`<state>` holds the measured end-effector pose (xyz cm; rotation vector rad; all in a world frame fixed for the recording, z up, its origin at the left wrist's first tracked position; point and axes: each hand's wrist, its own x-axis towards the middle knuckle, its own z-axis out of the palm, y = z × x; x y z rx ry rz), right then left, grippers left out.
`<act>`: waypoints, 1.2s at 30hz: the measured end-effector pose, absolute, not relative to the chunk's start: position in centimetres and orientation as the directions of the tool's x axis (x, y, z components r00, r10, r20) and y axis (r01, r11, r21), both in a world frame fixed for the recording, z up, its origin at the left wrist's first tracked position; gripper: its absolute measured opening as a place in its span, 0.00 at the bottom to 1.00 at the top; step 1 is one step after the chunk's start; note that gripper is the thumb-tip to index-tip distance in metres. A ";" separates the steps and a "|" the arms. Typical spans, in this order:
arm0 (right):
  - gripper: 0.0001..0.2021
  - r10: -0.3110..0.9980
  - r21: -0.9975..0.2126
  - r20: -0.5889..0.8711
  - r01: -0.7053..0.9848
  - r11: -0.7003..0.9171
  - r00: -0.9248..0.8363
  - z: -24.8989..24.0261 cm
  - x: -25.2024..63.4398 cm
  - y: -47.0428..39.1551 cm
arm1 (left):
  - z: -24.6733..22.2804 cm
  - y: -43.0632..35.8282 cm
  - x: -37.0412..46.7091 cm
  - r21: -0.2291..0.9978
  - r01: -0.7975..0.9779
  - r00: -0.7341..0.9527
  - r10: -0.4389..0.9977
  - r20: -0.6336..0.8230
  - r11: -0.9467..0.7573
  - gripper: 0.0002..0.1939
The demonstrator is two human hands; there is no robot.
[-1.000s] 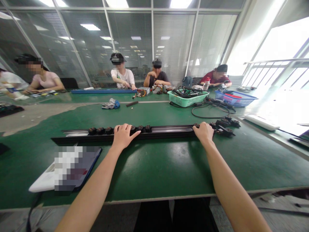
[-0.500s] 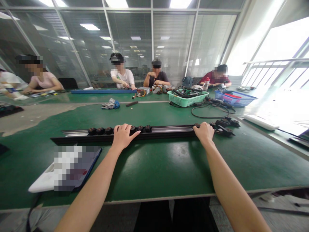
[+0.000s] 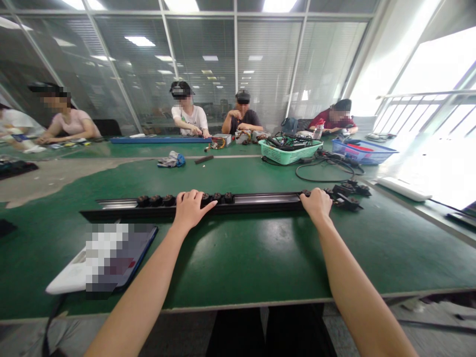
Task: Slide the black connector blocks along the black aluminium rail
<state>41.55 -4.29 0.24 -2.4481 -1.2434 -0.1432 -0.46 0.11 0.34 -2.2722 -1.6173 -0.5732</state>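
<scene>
In the head view, the only 1, a long black rail (image 3: 245,207) lies crosswise on the green worktop (image 3: 260,267), in front of the wearer. The left hand (image 3: 189,209) is spread over its middle, thumb stretched out to the right; the right hand (image 3: 317,203) curls at its right end, but whether it pinches the rail or a small part there, I cannot tell. The work looks partway along: 3 round black pieces (image 3: 155,200) sit in the rail left of the left hand and 3 more just right of it, any under the palm being hidden. Bare silver channel (image 3: 266,199) shows between the hands and at the left end. Loose black parts (image 3: 349,202) lie just beyond the right hand, seemingly not yet fitted.
</scene>
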 end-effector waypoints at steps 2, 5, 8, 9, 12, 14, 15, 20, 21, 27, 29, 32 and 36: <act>0.22 0.755 -0.298 0.258 0.793 -0.531 0.603 0.3 41.5 -4.3 | 0.4 0.1 -0.4 -0.008 0.946 0.288 0.831 0.476 -0.323 0.38; 0.21 0.753 -0.305 0.257 0.790 -0.532 0.606 0.3 41.5 -4.3 | 0.5 0.0 -0.4 -0.013 0.947 0.288 0.830 0.478 -0.321 0.39; 0.21 0.746 -0.315 0.263 0.785 -0.534 0.613 0.3 41.4 -4.4 | 0.5 0.0 -0.4 -0.013 0.946 0.291 0.826 0.482 -0.325 0.39; 0.21 0.744 -0.317 0.265 0.784 -0.534 0.614 0.4 41.4 -4.5 | 0.5 0.0 -0.4 -0.009 0.945 0.290 0.826 0.482 -0.326 0.38; 0.21 0.743 -0.318 0.265 0.783 -0.534 0.615 0.4 41.4 -4.6 | 0.4 0.0 -0.4 0.000 0.944 0.288 0.828 0.481 -0.329 0.38; 0.21 0.741 -0.317 0.264 0.781 -0.538 0.618 0.4 41.5 -4.6 | 0.4 0.0 -0.4 0.000 0.944 0.288 0.828 0.481 -0.329 0.38; 0.22 0.739 -0.316 0.263 0.779 -0.541 0.620 0.4 41.5 -4.6 | 0.4 0.1 -0.5 -0.001 0.945 0.288 0.828 0.481 -0.328 0.38; 0.22 0.738 -0.310 0.251 0.775 -0.551 0.626 0.4 41.8 -4.5 | 0.3 0.2 -0.5 -0.013 0.944 0.295 0.825 0.481 -0.330 0.40; 0.22 0.739 -0.307 0.248 0.774 -0.553 0.627 0.4 41.9 -4.5 | 0.3 0.2 -0.5 -0.015 0.944 0.296 0.826 0.480 -0.330 0.40; 0.21 0.738 -0.304 0.254 0.776 -0.553 0.625 0.4 41.9 -4.5 | 0.3 0.1 -0.5 -0.018 0.943 0.299 0.823 0.483 -0.333 0.40; 0.21 0.738 -0.304 0.256 0.777 -0.552 0.624 0.4 41.9 -4.5 | 0.4 0.0 -0.5 -0.019 0.944 0.296 0.825 0.482 -0.328 0.39; 0.21 0.740 -0.301 0.251 0.776 -0.554 0.625 0.4 41.9 -4.6 | 0.4 0.0 -0.5 -0.022 0.946 0.294 0.825 0.483 -0.325 0.38; 0.21 0.734 -0.299 0.258 0.774 -0.558 0.628 0.4 41.9 -4.7 | 0.5 0.0 -0.5 -0.018 0.944 0.297 0.828 0.477 -0.329 0.39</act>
